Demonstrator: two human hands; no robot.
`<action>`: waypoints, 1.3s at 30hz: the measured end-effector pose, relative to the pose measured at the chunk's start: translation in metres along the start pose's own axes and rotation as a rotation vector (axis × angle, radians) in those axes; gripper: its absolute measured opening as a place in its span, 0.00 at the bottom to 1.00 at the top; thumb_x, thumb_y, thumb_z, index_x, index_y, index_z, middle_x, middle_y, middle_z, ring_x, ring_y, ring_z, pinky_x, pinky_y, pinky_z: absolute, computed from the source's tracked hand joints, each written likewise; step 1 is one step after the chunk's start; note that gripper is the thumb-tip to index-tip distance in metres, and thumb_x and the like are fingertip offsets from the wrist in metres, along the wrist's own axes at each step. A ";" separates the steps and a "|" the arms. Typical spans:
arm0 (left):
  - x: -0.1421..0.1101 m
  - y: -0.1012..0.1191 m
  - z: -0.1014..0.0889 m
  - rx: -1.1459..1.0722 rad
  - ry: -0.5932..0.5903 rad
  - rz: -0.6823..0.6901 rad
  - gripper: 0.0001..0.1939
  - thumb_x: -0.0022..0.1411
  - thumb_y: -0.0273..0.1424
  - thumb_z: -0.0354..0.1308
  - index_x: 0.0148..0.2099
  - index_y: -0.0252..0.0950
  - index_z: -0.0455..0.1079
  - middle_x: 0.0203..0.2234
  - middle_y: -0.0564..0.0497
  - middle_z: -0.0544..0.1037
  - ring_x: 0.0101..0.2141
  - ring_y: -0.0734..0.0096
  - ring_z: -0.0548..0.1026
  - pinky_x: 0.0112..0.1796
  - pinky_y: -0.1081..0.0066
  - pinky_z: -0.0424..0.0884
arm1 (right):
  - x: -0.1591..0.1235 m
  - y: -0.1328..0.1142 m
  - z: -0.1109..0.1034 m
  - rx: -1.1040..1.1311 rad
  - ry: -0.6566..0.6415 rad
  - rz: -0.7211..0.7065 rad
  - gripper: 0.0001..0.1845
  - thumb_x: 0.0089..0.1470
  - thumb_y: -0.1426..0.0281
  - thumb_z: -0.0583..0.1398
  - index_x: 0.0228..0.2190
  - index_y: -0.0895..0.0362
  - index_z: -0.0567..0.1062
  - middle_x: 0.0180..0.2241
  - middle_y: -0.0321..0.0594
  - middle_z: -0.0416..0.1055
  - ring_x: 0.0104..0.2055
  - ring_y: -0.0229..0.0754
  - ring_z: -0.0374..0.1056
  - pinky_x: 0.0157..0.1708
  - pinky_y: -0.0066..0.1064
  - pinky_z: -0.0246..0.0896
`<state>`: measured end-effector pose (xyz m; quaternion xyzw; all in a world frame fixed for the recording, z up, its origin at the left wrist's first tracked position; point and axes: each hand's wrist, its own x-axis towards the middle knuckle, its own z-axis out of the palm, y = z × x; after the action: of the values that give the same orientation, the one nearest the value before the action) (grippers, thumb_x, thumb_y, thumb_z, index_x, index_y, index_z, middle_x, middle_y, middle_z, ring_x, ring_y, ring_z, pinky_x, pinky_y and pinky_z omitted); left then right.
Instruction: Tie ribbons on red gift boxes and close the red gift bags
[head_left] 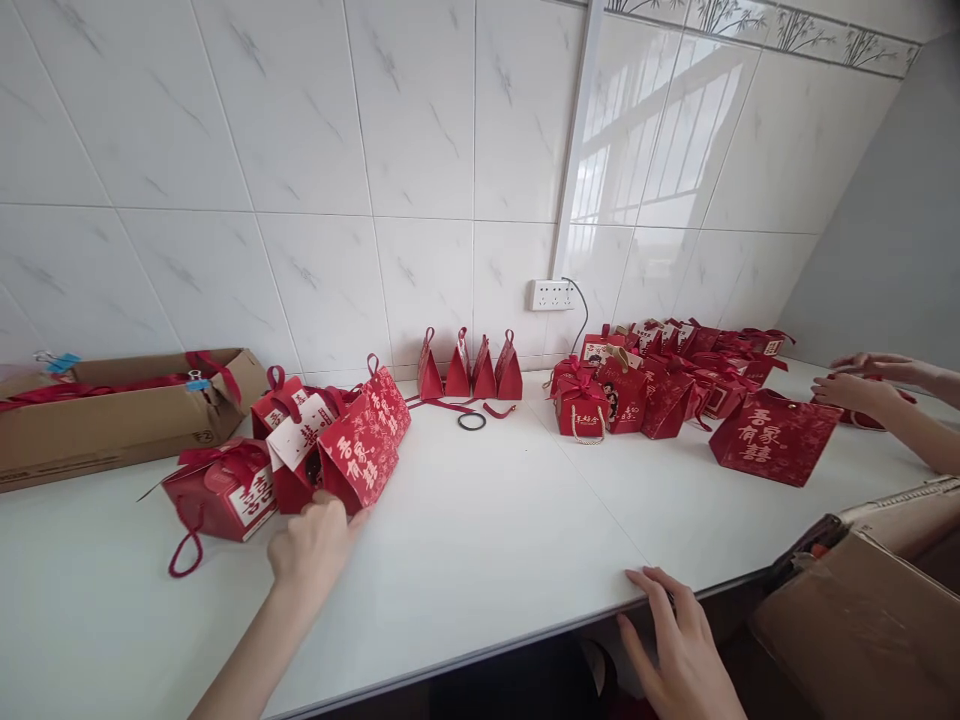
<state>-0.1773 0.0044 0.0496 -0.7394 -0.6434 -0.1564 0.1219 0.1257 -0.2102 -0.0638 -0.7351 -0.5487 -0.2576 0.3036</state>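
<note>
My left hand is at the near end of a red triangular gift box with pale lettering. Its thumb lies along the bottom edge, and the curled fingers grip the low corner. Close beside that box stand a red box with a white label and a ribbon-tied red gift box with a cord handle. My right hand rests at the table's front edge, fingers apart and holding nothing.
Small red triangular boxes stand by the wall, near a black ring. Many red gift boxes crowd the right. A carton of ribbons sits left. Another person's hands work at right, above an open cardboard box.
</note>
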 end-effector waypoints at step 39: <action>0.088 0.100 0.079 -0.033 -0.180 0.449 0.28 0.63 0.29 0.36 0.62 0.22 0.56 0.62 0.37 0.54 0.64 0.57 0.49 0.62 0.57 0.43 | 0.000 -0.012 0.021 -0.226 0.084 -0.050 0.21 0.49 0.77 0.53 0.47 0.62 0.62 0.45 0.54 0.58 0.49 0.59 0.58 0.44 0.55 0.66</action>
<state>-0.0615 0.1003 0.0127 -0.8768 -0.4684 -0.0694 0.0835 0.1149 -0.1921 -0.0763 -0.7392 -0.5214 -0.3557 0.2350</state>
